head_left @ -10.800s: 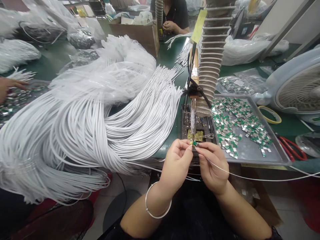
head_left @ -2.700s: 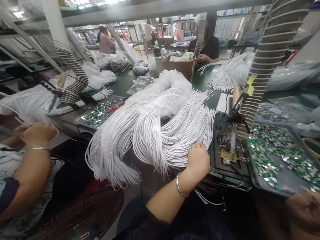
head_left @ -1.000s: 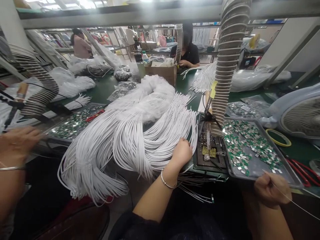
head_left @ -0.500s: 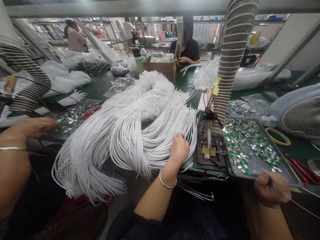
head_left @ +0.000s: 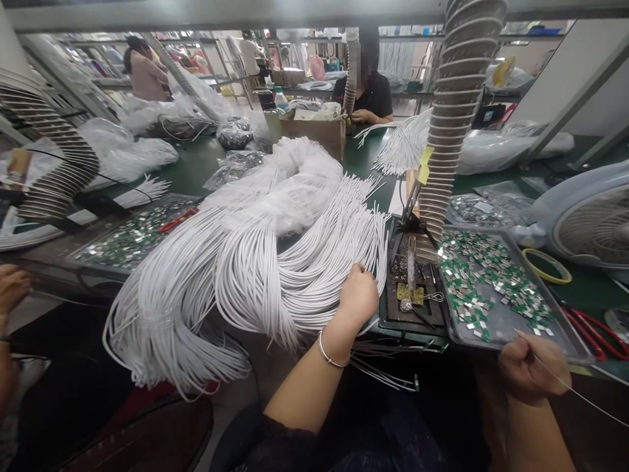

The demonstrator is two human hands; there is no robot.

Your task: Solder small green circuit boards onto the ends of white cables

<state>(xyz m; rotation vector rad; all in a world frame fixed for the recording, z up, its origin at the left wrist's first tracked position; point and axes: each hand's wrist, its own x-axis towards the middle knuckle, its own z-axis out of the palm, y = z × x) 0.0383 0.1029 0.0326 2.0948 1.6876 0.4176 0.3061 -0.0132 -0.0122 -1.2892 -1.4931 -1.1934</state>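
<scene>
My left hand (head_left: 360, 296) is closed against the right side of a large bundle of white cables (head_left: 255, 278). Its fingertips point away from me, so I cannot see what they pinch. My right hand (head_left: 534, 366) is closed on a thin white cable (head_left: 590, 401), which trails off to the lower right. That hand is just in front of a grey tray (head_left: 506, 331) holding many small green circuit boards (head_left: 469, 282). Between my hands stands a dark soldering stand (head_left: 393, 314) with a yellow sponge (head_left: 417, 296).
A ribbed fume hose (head_left: 455, 124) hangs above the stand. Red-handled pliers (head_left: 590, 331), a yellow tape ring (head_left: 546, 265) and a fan (head_left: 590, 219) sit at the right. A co-worker's hand (head_left: 12, 287) is at the far left; another person (head_left: 373, 98) sits opposite.
My left hand has shifted slightly right and nearer along the cable bundle. My right hand has barely moved. The co-worker's hand at the left has drawn back from the left tray.
</scene>
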